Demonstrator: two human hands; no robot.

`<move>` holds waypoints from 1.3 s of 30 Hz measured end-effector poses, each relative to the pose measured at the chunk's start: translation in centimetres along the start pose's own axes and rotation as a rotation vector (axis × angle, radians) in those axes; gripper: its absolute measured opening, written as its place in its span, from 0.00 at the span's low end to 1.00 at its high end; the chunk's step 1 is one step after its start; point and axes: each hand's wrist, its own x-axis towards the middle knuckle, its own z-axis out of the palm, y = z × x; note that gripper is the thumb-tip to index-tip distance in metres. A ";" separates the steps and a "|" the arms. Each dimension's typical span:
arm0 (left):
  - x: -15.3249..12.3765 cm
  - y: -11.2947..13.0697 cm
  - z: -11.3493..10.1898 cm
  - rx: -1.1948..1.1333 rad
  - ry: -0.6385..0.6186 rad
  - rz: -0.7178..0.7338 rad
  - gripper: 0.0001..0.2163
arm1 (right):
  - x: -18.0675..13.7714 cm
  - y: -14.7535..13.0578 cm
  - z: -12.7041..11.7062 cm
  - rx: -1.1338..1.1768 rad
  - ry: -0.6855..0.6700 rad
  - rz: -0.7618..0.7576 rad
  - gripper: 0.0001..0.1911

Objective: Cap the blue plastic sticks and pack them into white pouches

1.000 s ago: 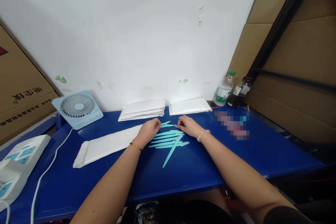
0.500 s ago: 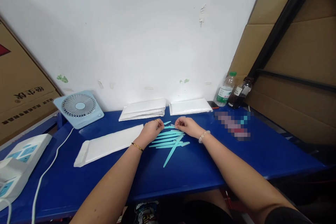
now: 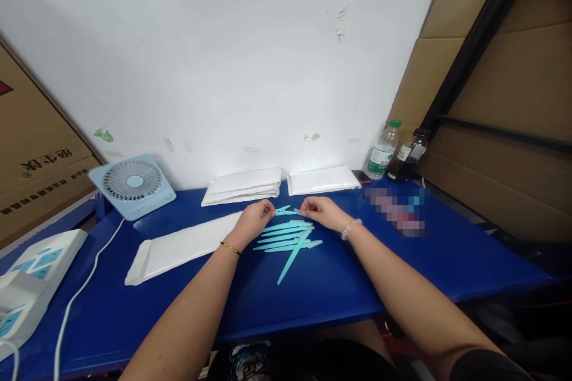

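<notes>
A small heap of long, thin light-teal plastic pieces (image 3: 288,237) lies on the blue table (image 3: 339,286). Just beyond the heap both hands hold one such teal piece (image 3: 285,211) between them. My left hand (image 3: 252,222), with a ring and a gold bracelet, pinches its left end. My right hand (image 3: 320,214), with a bead bracelet, pinches its right end. Both hands rest low over the table, fingers closed.
A long white bag (image 3: 181,245) lies left of my left hand. Two stacks of white bags (image 3: 243,186) (image 3: 322,180) lie against the wall. A small blue fan (image 3: 132,184) with its white cable, a white device (image 3: 27,283), two bottles (image 3: 381,159) and cardboard boxes (image 3: 33,149) stand around.
Both hands stay at the same spot, shifting slightly on the teal piece held between them. The heap has not moved.
</notes>
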 end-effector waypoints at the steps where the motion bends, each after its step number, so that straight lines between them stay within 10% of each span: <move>1: 0.0 0.0 0.0 -0.005 0.001 -0.001 0.07 | 0.0 0.0 0.0 0.000 0.000 0.002 0.08; 12: -0.5 1.4 1.0 0.016 -0.083 0.059 0.08 | -0.1 0.0 -0.1 0.046 -0.110 -0.023 0.08; 19: -0.4 0.6 0.8 0.381 0.089 -0.070 0.12 | 0.7 3.1 -1.4 -0.298 0.274 0.002 0.12; 39: 0.3 -0.4 1.1 0.233 -0.006 -0.014 0.07 | 1.1 2.5 0.7 -0.102 0.086 -0.040 0.07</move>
